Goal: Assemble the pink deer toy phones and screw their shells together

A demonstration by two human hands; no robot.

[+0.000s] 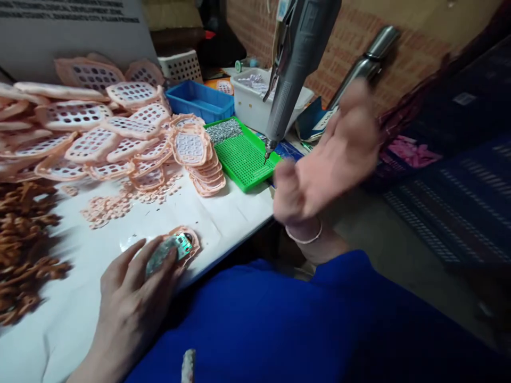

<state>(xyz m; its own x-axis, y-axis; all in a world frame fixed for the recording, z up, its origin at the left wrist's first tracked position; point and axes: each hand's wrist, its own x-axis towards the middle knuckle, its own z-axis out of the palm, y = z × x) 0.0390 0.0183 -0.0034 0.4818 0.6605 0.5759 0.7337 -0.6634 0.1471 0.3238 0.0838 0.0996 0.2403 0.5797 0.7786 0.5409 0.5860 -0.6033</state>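
My left hand [133, 290] rests on the white-covered table, its fingers closed over a small pink plastic shell [194, 240] near the table edge. A green circuit board [184, 244] sits inside that shell, partly hidden by the fingers. My right hand [331, 159] is raised off the table's right edge, blurred, with thumb and fingers apart and nothing seen in it. Left of it hangs a grey electric screwdriver [293, 69], bit pointing down over a green perforated tray [245, 159]. Small silver screws [225, 131] fill the tray's far end.
Pink perforated covers [91, 114] are heaped at the left, beside a neat stack [199, 159] of them. Small pink rings [107, 207] and brown parts [24, 250] lie nearer. Behind stand a blue bin [199, 101], a white bin [253, 101] and a steel flask [367, 64].
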